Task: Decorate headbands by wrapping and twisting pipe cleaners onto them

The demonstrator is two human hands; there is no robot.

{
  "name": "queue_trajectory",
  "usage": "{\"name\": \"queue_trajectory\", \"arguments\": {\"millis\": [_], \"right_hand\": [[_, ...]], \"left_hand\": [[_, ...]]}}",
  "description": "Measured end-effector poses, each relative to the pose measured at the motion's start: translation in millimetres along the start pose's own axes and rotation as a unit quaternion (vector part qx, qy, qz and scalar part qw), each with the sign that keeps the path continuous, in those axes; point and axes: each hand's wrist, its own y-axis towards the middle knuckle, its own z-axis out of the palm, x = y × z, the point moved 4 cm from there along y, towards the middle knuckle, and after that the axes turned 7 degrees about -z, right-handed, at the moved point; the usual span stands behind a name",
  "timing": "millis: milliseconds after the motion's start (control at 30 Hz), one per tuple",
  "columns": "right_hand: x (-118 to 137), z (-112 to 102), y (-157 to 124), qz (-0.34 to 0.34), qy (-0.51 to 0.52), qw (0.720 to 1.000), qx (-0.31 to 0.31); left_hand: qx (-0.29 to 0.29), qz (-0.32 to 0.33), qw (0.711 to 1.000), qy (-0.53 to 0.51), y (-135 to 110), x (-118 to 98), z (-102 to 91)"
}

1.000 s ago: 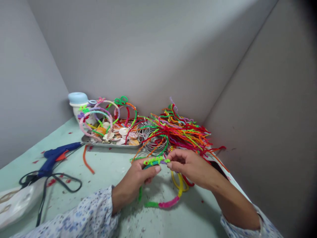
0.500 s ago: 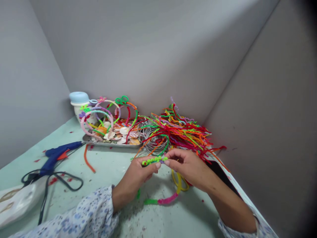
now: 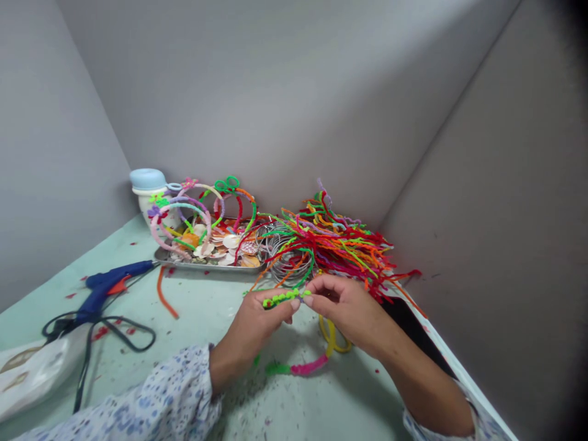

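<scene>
My left hand (image 3: 253, 321) is closed, with its thumb and fingers pinching a lime-green pipe cleaner (image 3: 280, 298) that looks bent into small bumps. The thumb and forefinger of my right hand (image 3: 345, 311) close on the right end of this pipe cleaner. A bit of purple shows between the fingertips, too small to make out. Below both hands curves a headband (image 3: 310, 367) wrapped in green, pink and yellow, its upper part hidden by my hands. Yellow loops (image 3: 342, 343) show at its right end, under my right hand.
Behind my hands lie a heap of coloured pipe cleaners (image 3: 344, 245) and bare metal hoops (image 3: 287, 263). A metal tray (image 3: 206, 267) holds shells, with finished headbands (image 3: 181, 205) standing in it. Leftward are a blue glue gun (image 3: 103, 291), its cord, a white packet (image 3: 41, 373) and a lidded cup (image 3: 149, 184).
Both hands stay in nearly the same place, still pinching the lime-green pipe cleaner. The hanging headband has shifted slightly up and left.
</scene>
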Motion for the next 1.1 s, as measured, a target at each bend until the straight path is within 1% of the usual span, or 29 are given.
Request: {"name": "queue_trajectory", "arguments": {"millis": [133, 267, 367, 500, 567, 633, 733, 800, 833, 900, 967, 1000, 1033, 1100], "right_hand": [[-2.8, 0.9, -0.1, -0.006, -0.018, 1.000, -0.012], [-1.2, -1.0, -2.9, -0.041, -0.101, 0.994, -0.018], [4.1, -3.2, -5.6, -0.081, -0.183, 0.979, -0.025], [10.5, -4.7, -8.8, -0.134, -0.276, 0.951, -0.041], [13.4, -3.6, -10.6, -0.170, -0.326, 0.929, -0.044], [16.3, -0.9, -13.0, -0.212, -0.381, 0.899, -0.044], [20.1, 3.8, -17.5, -0.275, -0.467, 0.839, -0.053], [21.3, 6.9, -19.8, -0.304, -0.513, 0.801, -0.056], [21.5, 8.1, -20.4, -0.314, -0.528, 0.787, -0.054], [21.3, 10.0, -20.7, -0.328, -0.544, 0.771, -0.041], [21.8, 9.7, -20.2, -0.338, -0.539, 0.771, -0.032], [22.1, 8.3, -19.5, -0.336, -0.525, 0.781, -0.030], [22.5, 6.1, -18.6, -0.330, -0.502, 0.799, -0.028], [22.3, 0.5, -16.1, -0.300, -0.432, 0.850, -0.020]], "left_hand": [[-0.004, -0.008, 1.000, -0.010, 0.5, 1.7, -0.4], [-0.007, 0.005, 1.000, -0.008, -0.6, -2.3, 0.2], [-0.005, 0.014, 1.000, -0.007, -2.5, -7.3, 2.0], [-0.002, 0.013, 1.000, 0.002, -4.1, -9.7, 3.6], [-0.005, 0.014, 1.000, 0.011, -3.9, -8.0, 3.3], [-0.008, 0.019, 1.000, 0.019, -3.3, -5.5, 2.9], [-0.012, 0.027, 0.999, 0.023, -2.6, -2.9, 2.5], [-0.015, 0.033, 0.999, 0.023, -2.6, -3.5, 2.5], [-0.013, 0.036, 0.999, 0.025, -2.6, -4.4, 2.8], [-0.013, 0.038, 0.999, 0.026, -2.8, -6.4, 3.2], [-0.015, 0.031, 0.999, 0.023, -2.8, -7.2, 3.2], [-0.014, 0.025, 0.999, 0.019, -2.8, -7.0, 3.1], [-0.013, 0.020, 1.000, 0.012, -2.7, -6.4, 3.1], [-0.007, 0.011, 1.000, -0.002, -2.6, -4.2, 3.0]]}}
